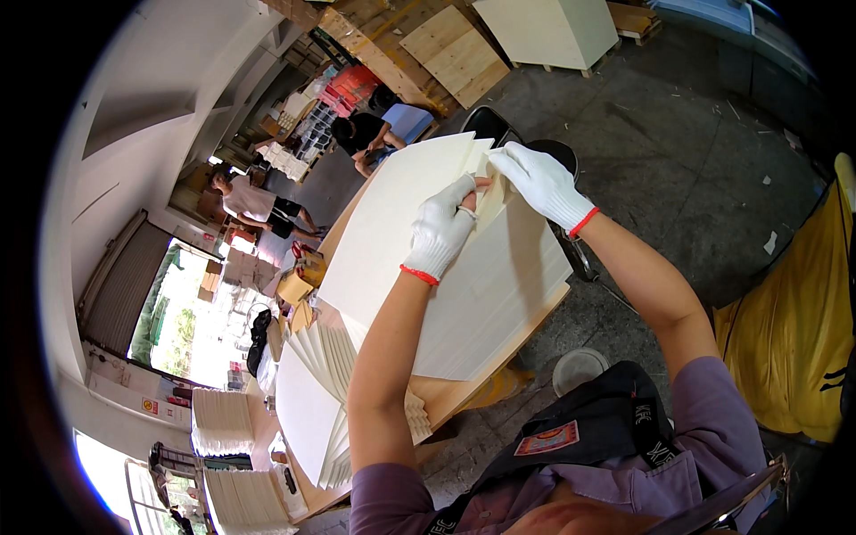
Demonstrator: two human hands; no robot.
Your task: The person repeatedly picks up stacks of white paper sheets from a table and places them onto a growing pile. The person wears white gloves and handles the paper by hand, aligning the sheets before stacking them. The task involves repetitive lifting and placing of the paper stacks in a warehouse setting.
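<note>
Cream-coloured paper sheets lie in one large flat stack (446, 267) on a tilted wooden counter (464, 392) at the centre of the view. Two hands work at the stack's far edge, toward twelve o'clock, both in white knit gloves with red cuffs. The left hand (441, 227) reaches up from six o'clock on a bare forearm, its grip pinched together on the top sheet's upper corner. The right hand (539, 183) comes in from four o'clock with the elbow bent, palm down, its fingers closed on the same corner where the sheet lifts and folds. One fanned pile of similar cream sheets (316, 392) lies at eight o'clock, beside the left elbow. Two more stacks of sheets (232, 455) sit lower at seven o'clock. Two other people (267, 205) bend over near ten and eleven o'clock, well apart from the counter. One yellow cloth (794, 330) hangs at three o'clock.
</note>
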